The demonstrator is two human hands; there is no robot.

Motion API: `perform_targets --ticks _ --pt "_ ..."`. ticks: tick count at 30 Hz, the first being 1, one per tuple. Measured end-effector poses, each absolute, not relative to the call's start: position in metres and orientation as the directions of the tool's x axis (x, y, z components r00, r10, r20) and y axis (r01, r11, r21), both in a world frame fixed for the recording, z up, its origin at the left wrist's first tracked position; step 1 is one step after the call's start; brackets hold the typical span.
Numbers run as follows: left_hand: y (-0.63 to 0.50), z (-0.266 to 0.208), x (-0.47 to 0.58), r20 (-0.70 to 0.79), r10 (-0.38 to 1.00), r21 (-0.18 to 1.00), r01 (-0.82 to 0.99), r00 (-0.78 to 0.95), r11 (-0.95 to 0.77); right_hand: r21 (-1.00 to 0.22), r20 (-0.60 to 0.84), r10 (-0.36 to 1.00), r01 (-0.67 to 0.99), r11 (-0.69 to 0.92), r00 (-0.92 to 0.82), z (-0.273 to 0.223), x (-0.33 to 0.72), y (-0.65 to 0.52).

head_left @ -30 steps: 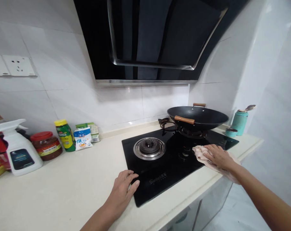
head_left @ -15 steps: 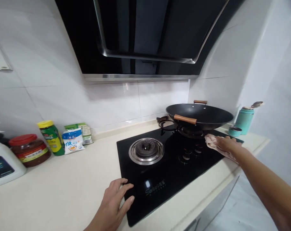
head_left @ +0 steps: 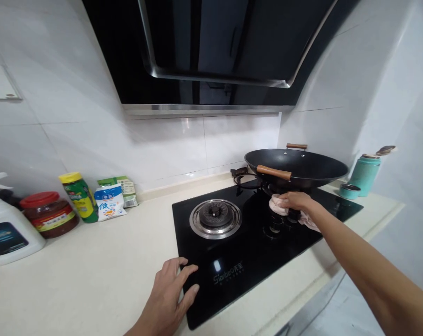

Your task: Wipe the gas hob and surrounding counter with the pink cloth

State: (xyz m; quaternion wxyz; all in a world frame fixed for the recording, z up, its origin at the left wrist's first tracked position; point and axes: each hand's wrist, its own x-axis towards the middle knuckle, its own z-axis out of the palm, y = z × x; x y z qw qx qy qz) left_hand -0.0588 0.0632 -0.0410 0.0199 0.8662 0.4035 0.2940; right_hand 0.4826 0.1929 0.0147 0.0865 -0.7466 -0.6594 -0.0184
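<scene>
My right hand (head_left: 297,200) is closed on a pale pink cloth (head_left: 279,205), just below the wok and behind the control knobs (head_left: 275,226). One end of the cloth trails to the right under my wrist. My left hand (head_left: 172,284) rests with fingers apart at the left edge of the black glass gas stove (head_left: 228,291), holding nothing. A black wok (head_left: 302,169) with wooden handles sits on the right burner. The left burner (head_left: 216,218) is bare, its steel ring showing.
A black range hood (head_left: 211,95) hangs low over the stove. Left on the counter (head_left: 120,261) stand a white spray bottle (head_left: 11,231), a red-lidded jar (head_left: 50,217), a yellow-capped green bottle (head_left: 79,198) and seasoning packets (head_left: 109,203). At right are a teal flask (head_left: 365,175) and its cup (head_left: 350,191).
My right hand has moved left with the cloth, from the stove's right side to beside the knobs. My left hand stays at the stove's edge. The view has shifted slightly.
</scene>
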Motion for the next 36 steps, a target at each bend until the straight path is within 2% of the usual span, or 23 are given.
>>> perform_targets --ticks 3,7,15,21,27,32,36 --pt "0.060 -0.037 -0.058 0.471 0.716 0.266 0.691 0.515 -0.672 -0.088 0.026 0.993 0.989 -0.115 0.118 0.026 0.458 0.203" --pt "0.061 -0.044 -0.057 0.499 0.706 0.272 0.682 0.503 -0.679 -0.035 -0.024 0.995 0.995 -0.093 0.092 0.037 0.440 0.196" --pt "0.062 -0.046 -0.055 0.472 0.722 0.295 0.682 0.505 -0.669 -0.029 -0.077 0.976 0.979 0.203 -0.205 0.036 0.357 0.201" --pt "0.053 -0.028 -0.053 0.421 0.729 0.295 0.678 0.540 -0.673 -0.030 -0.084 0.952 0.955 0.294 -0.295 0.037 0.313 0.197" --pt "0.048 -0.022 -0.053 0.413 0.735 0.333 0.662 0.538 -0.672 0.015 0.025 0.958 0.958 0.285 -0.285 0.027 0.288 0.155" --pt "0.046 -0.019 -0.054 0.373 0.808 0.473 0.656 0.457 -0.589 0.042 0.182 0.949 0.966 0.254 -0.258 0.013 0.254 0.110" --pt "0.048 -0.017 -0.056 0.396 0.826 0.550 0.617 0.400 -0.563 -0.016 0.259 0.905 0.935 0.354 -0.338 0.007 0.227 0.071"
